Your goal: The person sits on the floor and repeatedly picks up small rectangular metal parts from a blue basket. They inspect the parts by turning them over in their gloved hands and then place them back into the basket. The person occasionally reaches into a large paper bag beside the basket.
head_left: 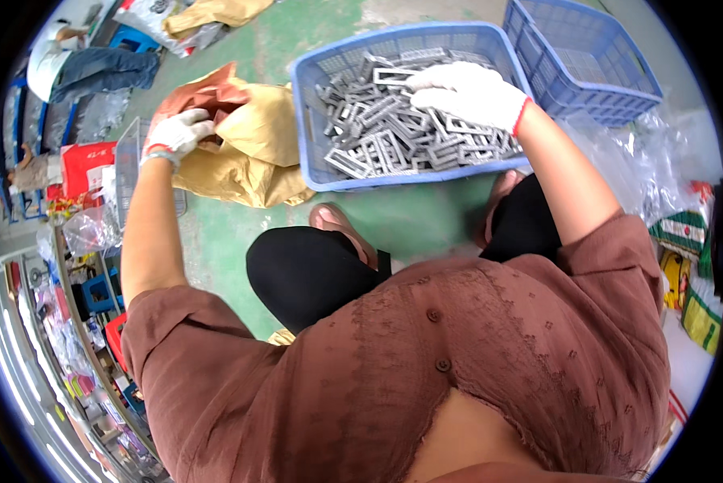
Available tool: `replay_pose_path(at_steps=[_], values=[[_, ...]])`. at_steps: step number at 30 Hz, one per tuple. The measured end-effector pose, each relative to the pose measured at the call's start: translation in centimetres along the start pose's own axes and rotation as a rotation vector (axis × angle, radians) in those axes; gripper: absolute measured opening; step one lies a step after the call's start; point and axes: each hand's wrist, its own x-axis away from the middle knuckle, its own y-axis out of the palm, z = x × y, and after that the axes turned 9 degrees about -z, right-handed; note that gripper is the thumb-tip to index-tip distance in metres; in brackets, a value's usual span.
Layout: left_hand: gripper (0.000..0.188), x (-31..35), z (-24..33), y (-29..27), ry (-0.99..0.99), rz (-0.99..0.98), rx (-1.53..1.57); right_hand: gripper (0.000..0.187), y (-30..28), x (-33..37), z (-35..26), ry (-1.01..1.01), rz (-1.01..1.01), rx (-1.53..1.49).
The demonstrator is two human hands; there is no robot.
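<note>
My left hand (178, 134), in a white glove, is at the mouth of a yellow woven sack (258, 125) with an orange lining, its fingers curled on the sack's edge. What lies inside the sack is mostly hidden. Over a blue plastic basket (320, 179), my gloved right hand (470, 92) pinches the end of a grey rectangular frame piece (389, 76). Many similar grey frame pieces (394, 133) lie jumbled in the basket beneath that hand.
A second blue basket (611, 92) stands at the far right, beside clear plastic bags (631, 165). To the left are a wire basket (128, 173), a red bag (88, 165) and loaded shelves. Another person (88, 71) is at the far left. My feet stand on the green floor.
</note>
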Motion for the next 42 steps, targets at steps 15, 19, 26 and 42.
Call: replay_pose_path(at_steps=[15,19,26,42], values=[[0.049,2.2,11.6,-2.4,-0.174,0.554,0.26,0.044,5.0,-2.8,5.7,0.424,-0.417,0.311],[0.036,3.5,19.3,-1.8,0.051,0.836,0.518,0.038,8.3,-4.2,7.1,0.488,-0.444,0.44],[0.041,3.3,26.1,0.8,0.053,0.585,0.922,0.039,17.4,-9.4,9.2,0.424,-0.537,0.312],[0.026,3.4,22.8,3.3,0.291,0.757,0.438,0.073,20.6,-16.2,5.2,0.363,-0.676,0.49]])
